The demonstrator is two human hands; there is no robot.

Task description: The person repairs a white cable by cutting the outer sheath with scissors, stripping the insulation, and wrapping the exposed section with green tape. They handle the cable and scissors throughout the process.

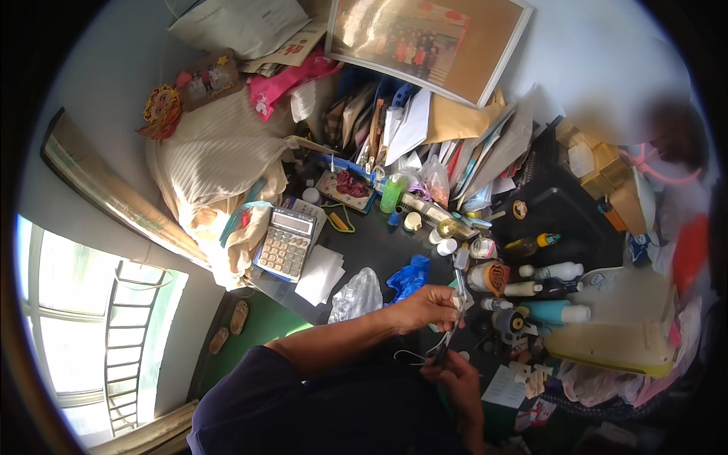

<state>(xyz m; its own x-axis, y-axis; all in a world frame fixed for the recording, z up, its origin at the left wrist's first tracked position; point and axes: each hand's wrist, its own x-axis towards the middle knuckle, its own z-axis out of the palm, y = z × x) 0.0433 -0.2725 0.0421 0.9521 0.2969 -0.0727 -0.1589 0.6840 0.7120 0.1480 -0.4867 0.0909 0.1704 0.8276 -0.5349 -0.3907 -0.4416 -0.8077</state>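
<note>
Over the near edge of the dark desk, my left hand [425, 309] pinches a thin pale strip [459, 312] between thumb and fingertips. Lower and to the right, my right hand [457, 377] is closed on a small dark piece [433, 362], partly hidden by its fingers. The strip runs down from the left fingertips toward this piece; I cannot make out what kind of thing either is. A white cord [408, 354] loops out left of the right hand. Just beyond my left hand lie a crumpled blue plastic bag [409, 277] and a clear plastic bag [356, 294].
A calculator [286, 243] and white papers [321, 274] lie at the left. Bottles, including a green one [392, 194] and a teal one [547, 312], crowd the middle and right. Upright folders and envelopes [409, 125] stand behind, below a framed photo [428, 45]. Slippers [238, 318] rest on the green floor.
</note>
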